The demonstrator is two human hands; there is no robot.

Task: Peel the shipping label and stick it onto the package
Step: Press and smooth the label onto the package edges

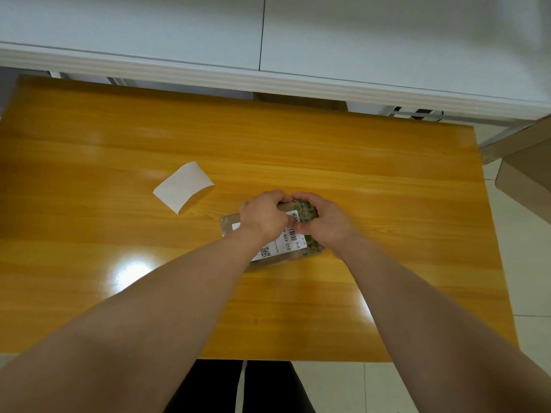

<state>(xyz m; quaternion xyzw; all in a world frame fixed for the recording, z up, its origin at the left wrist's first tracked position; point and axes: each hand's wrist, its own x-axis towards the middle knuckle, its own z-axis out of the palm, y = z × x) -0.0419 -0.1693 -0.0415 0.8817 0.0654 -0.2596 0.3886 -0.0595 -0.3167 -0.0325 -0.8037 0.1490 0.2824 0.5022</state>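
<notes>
Head cam, looking down: both bare forearms reach in over a glossy orange wood table, and the hands meet right on top of the package. It's a small clear-ish bag with a green and blue print showing on the side under the right hand.

The shipping label is already lying on the package, white with a barcode, a QR code and big printed characters. Most of it shows in the gap between the two wrists, and its end on the left hand's side pokes out just past that hand.

The left hand is pressed down over the label, fingers curled over the far edge of the package. The right hand sits just beside it, touching or nearly so, fingers also bent down onto the package top. Neither hand is lifting anything, both are closed down onto the package.

Off beyond the left hand, well apart from it, a curled white backing sheet lies by itself on the table. Past the right arm, off the table edge, there's part of a cardboard box.
</notes>
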